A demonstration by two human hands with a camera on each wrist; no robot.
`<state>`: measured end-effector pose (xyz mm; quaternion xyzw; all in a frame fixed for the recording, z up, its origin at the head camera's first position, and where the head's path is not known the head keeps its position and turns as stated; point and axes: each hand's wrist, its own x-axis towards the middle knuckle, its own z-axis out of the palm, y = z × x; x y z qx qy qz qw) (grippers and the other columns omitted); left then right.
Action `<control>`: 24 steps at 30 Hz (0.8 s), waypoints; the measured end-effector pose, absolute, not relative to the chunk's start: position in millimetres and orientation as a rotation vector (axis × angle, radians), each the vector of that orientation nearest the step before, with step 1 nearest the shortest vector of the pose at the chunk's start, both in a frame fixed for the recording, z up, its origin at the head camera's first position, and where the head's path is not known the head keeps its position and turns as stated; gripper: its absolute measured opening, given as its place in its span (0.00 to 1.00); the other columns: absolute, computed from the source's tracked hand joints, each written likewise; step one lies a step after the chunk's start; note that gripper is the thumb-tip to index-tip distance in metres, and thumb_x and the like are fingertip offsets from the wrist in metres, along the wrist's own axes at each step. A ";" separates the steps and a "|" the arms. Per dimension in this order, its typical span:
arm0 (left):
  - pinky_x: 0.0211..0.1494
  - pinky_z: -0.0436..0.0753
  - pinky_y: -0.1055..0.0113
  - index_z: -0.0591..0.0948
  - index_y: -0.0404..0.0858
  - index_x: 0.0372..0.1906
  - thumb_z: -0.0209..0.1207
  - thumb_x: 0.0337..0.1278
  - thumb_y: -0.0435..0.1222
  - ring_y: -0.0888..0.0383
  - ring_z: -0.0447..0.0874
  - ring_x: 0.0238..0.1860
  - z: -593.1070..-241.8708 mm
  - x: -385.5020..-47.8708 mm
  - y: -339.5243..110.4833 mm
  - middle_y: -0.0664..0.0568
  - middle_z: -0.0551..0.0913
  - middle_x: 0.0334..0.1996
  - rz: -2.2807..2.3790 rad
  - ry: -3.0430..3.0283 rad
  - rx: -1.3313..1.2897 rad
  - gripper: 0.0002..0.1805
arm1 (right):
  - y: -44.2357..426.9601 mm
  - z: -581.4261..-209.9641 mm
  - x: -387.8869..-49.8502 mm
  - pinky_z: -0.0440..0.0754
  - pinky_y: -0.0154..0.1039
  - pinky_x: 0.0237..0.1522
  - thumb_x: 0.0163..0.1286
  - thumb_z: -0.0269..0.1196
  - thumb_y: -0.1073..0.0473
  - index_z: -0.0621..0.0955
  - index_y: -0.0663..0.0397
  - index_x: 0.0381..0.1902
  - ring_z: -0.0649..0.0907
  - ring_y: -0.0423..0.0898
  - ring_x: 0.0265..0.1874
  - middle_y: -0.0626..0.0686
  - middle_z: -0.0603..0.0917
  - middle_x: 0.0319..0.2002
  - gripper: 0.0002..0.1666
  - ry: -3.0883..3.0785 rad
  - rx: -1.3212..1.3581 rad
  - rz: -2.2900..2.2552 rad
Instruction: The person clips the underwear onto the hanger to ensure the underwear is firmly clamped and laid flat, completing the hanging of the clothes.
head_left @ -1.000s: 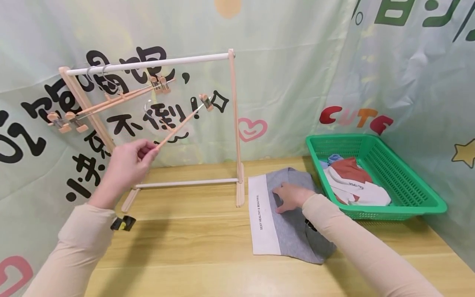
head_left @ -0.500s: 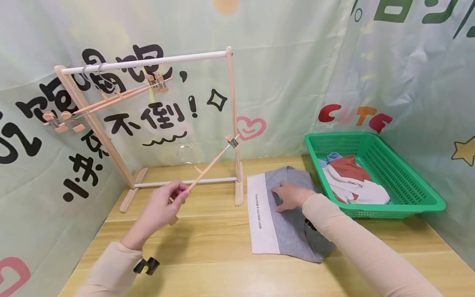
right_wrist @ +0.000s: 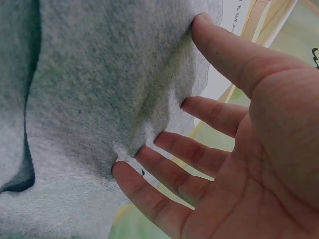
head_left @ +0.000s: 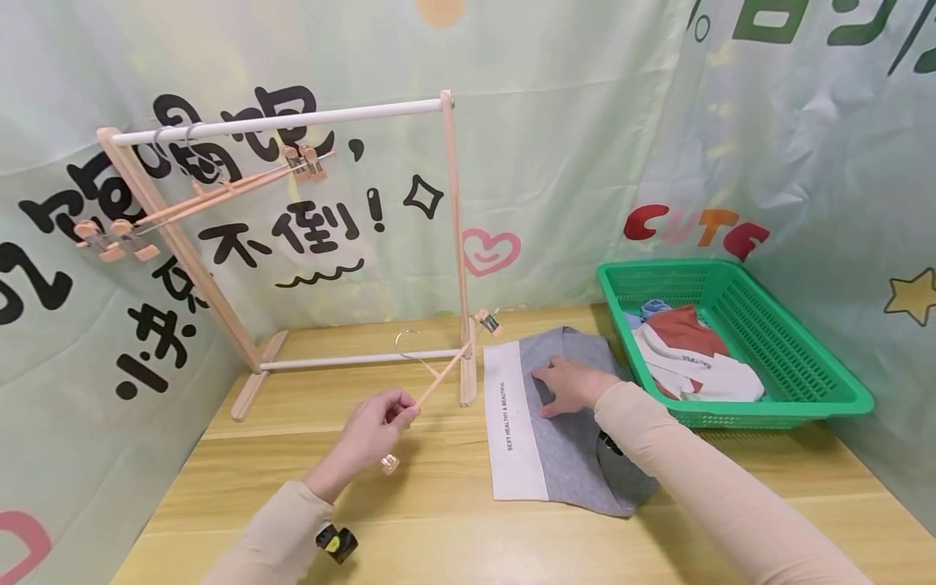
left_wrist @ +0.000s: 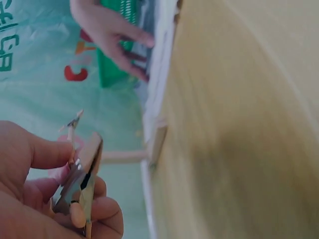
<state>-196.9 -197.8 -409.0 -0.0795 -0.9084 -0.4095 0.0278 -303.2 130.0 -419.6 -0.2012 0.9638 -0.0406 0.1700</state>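
In the head view my left hand pinches one end of a wooden clip hanger. The hanger slants over the table, its wire hook upward. One metal-and-wood clip sits at its far end. A second clip shows close up beside my fingers in the left wrist view. A grey garment with a white printed band lies flat on the table. My right hand rests on its grey part. The right wrist view shows those fingers spread, with the tips touching the cloth.
A wooden rack with a white top rail stands at the back left, carrying two clip hangers. At the right, a green basket holds folded clothes in rust, white and blue. Printed curtains close off the back and sides.
My left hand has carried the hanger down and to the right, from in front of the rack to low over the table beside the garment. The right hand has stayed on the cloth.
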 end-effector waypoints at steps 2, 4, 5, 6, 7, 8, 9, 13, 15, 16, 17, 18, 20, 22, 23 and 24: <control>0.32 0.72 0.72 0.85 0.37 0.37 0.64 0.74 0.31 0.61 0.73 0.28 -415.6 -199.8 -190.8 0.54 0.81 0.26 -1.279 -2.811 -0.224 0.05 | 129.9 -419.4 -302.5 0.76 0.64 0.73 0.70 0.75 0.44 0.72 0.56 0.79 0.76 0.66 0.73 0.69 0.72 0.76 0.46 2.735 -0.565 -0.120; 0.33 0.72 0.71 0.85 0.36 0.37 0.63 0.73 0.31 0.61 0.74 0.29 -420.5 -202.5 -184.3 0.54 0.81 0.27 -1.284 -2.815 -0.213 0.05 | 130.2 -419.3 -301.9 0.76 0.64 0.73 0.71 0.74 0.43 0.72 0.55 0.79 0.76 0.66 0.74 0.68 0.72 0.76 0.46 2.731 -0.560 -0.125; 0.34 0.72 0.71 0.85 0.35 0.37 0.63 0.73 0.31 0.61 0.74 0.30 -423.0 -203.9 -181.2 0.54 0.81 0.27 -1.285 -2.815 -0.208 0.05 | 130.3 -419.1 -301.8 0.76 0.64 0.73 0.71 0.74 0.43 0.72 0.54 0.79 0.75 0.66 0.74 0.68 0.71 0.76 0.46 2.731 -0.559 -0.124; 0.34 0.73 0.70 0.85 0.35 0.37 0.63 0.73 0.31 0.60 0.75 0.30 -425.2 -204.9 -178.3 0.54 0.81 0.27 -1.279 -2.813 -0.210 0.05 | 130.5 -418.8 -301.9 0.76 0.64 0.73 0.71 0.74 0.43 0.72 0.54 0.79 0.76 0.66 0.74 0.68 0.72 0.76 0.46 2.731 -0.560 -0.124; 0.35 0.73 0.70 0.85 0.35 0.37 0.63 0.73 0.31 0.60 0.75 0.30 -426.8 -206.0 -175.3 0.54 0.81 0.28 -1.280 -2.815 -0.201 0.05 | 130.6 -418.4 -302.0 0.76 0.64 0.73 0.70 0.74 0.43 0.72 0.54 0.79 0.76 0.66 0.73 0.68 0.72 0.76 0.46 2.732 -0.561 -0.122; 0.35 0.72 0.70 0.85 0.35 0.38 0.63 0.73 0.31 0.60 0.75 0.31 -428.9 -206.9 -172.5 0.53 0.81 0.28 -1.289 -2.816 -0.193 0.05 | 130.7 -417.9 -302.0 0.77 0.64 0.73 0.70 0.74 0.42 0.72 0.54 0.79 0.76 0.65 0.73 0.68 0.72 0.75 0.46 2.733 -0.566 -0.114; 0.34 0.72 0.70 0.84 0.35 0.38 0.62 0.73 0.31 0.60 0.74 0.31 -430.4 -207.5 -169.6 0.53 0.81 0.28 -1.306 -2.819 -0.183 0.05 | 130.8 -417.6 -302.0 0.77 0.64 0.72 0.70 0.74 0.42 0.72 0.53 0.79 0.76 0.65 0.73 0.67 0.72 0.75 0.46 2.733 -0.569 -0.107; 0.29 0.70 0.71 0.83 0.33 0.39 0.60 0.75 0.31 0.59 0.73 0.29 -436.3 -210.3 -158.5 0.53 0.78 0.29 -1.402 -2.856 -0.170 0.05 | 131.7 -415.8 -301.4 0.77 0.64 0.72 0.70 0.75 0.41 0.72 0.53 0.79 0.76 0.66 0.73 0.67 0.72 0.75 0.47 2.736 -0.571 -0.090; 0.27 0.70 0.71 0.82 0.33 0.39 0.60 0.76 0.32 0.59 0.72 0.29 -438.3 -211.1 -152.8 0.53 0.77 0.28 -1.458 -2.877 -0.170 0.06 | 132.2 -415.6 -300.9 0.77 0.65 0.73 0.70 0.74 0.41 0.72 0.53 0.79 0.75 0.66 0.73 0.67 0.72 0.75 0.47 2.737 -0.570 -0.089; 0.27 0.70 0.70 0.81 0.34 0.39 0.60 0.76 0.32 0.58 0.72 0.29 -439.3 -211.6 -150.1 0.53 0.76 0.28 -1.486 -2.884 -0.167 0.06 | 132.4 -415.6 -300.9 0.76 0.65 0.73 0.70 0.74 0.41 0.72 0.53 0.79 0.75 0.66 0.73 0.67 0.72 0.75 0.47 2.738 -0.571 -0.089; 0.28 0.70 0.70 0.81 0.34 0.39 0.60 0.76 0.32 0.58 0.71 0.29 -439.9 -212.0 -147.6 0.53 0.75 0.28 -1.516 -2.885 -0.163 0.06 | 132.5 -415.8 -300.8 0.76 0.65 0.73 0.70 0.74 0.41 0.72 0.53 0.79 0.75 0.66 0.74 0.67 0.72 0.76 0.47 2.737 -0.571 -0.093; 0.29 0.70 0.69 0.80 0.34 0.39 0.60 0.76 0.32 0.58 0.71 0.30 -440.4 -212.4 -145.0 0.52 0.75 0.29 -1.546 -2.884 -0.158 0.06 | 132.6 -416.1 -300.9 0.76 0.65 0.73 0.70 0.74 0.41 0.72 0.53 0.80 0.74 0.66 0.74 0.67 0.72 0.76 0.47 2.737 -0.574 -0.095; 0.30 0.71 0.69 0.79 0.35 0.39 0.59 0.77 0.33 0.57 0.71 0.30 -441.9 -213.2 -140.0 0.52 0.74 0.29 -1.617 -2.880 -0.132 0.06 | 132.6 -416.3 -300.7 0.76 0.65 0.73 0.71 0.74 0.41 0.72 0.53 0.80 0.74 0.67 0.74 0.68 0.71 0.76 0.47 2.734 -0.586 -0.099; 0.31 0.71 0.68 0.77 0.34 0.39 0.58 0.77 0.32 0.57 0.71 0.31 -443.4 -213.6 -135.2 0.51 0.75 0.31 -1.698 -2.865 -0.104 0.06 | 132.9 -416.8 -300.9 0.76 0.64 0.73 0.71 0.73 0.41 0.71 0.53 0.80 0.74 0.67 0.74 0.68 0.71 0.76 0.47 2.732 -0.591 -0.107; 0.31 0.71 0.67 0.77 0.34 0.39 0.58 0.77 0.32 0.57 0.70 0.30 -444.2 -213.8 -132.9 0.50 0.75 0.31 -1.745 -2.857 -0.089 0.06 | 133.2 -416.9 -300.8 0.76 0.64 0.73 0.71 0.73 0.41 0.71 0.53 0.80 0.74 0.67 0.74 0.68 0.71 0.76 0.47 2.732 -0.592 -0.112; 0.31 0.71 0.67 0.76 0.34 0.39 0.57 0.77 0.32 0.57 0.70 0.30 -445.4 -213.9 -130.6 0.50 0.75 0.31 -1.782 -2.855 -0.073 0.06 | 133.5 -416.5 -300.4 0.76 0.65 0.73 0.71 0.73 0.41 0.71 0.53 0.80 0.74 0.67 0.74 0.68 0.71 0.76 0.47 2.733 -0.595 -0.113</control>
